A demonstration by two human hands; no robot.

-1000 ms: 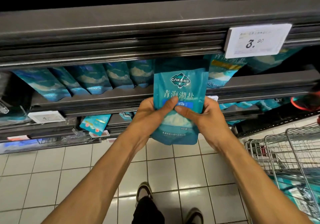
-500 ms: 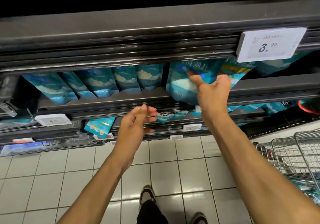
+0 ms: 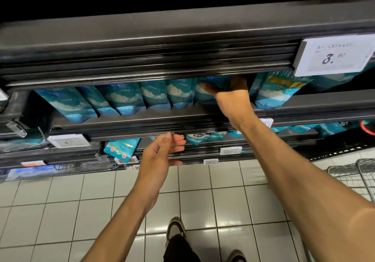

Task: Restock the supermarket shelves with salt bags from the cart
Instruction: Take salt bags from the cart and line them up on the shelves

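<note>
Right hand (image 3: 231,95): reached under the upper shelf lip, thumb and fingers wrapped around a teal salt bag (image 3: 215,88) at the right end of the standing row; the fingertips are hidden behind the bag and in shadow. The bag stands on the shelf board, touching the next bag to its left.

Left hand (image 3: 162,152): empty, fingers loosely spread and slightly curled, hanging in front of the lower shelf edge (image 3: 125,129), whether touching it cannot be told.

Row of salt bags (image 3: 121,99): teal pouches with a white mountain print, upright and leaning a little, packed side by side along the shelf left of the held bag.

Further salt bag (image 3: 278,91): to the right of the right wrist, with a yellow band near its top, standing on the same shelf.

Price tag (image 3: 332,55): white, clipped to the upper shelf rail (image 3: 152,59), reads 3.90.

Lower tiers: more teal pouches (image 3: 121,148) and small white labels (image 3: 68,141), partly hidden.

Shopping cart (image 3: 357,178): wire basket at the right edge, on the floor beside the right forearm.

Floor (image 3: 60,201): pale square tiles; two shoes (image 3: 175,227) at bottom centre.
</note>
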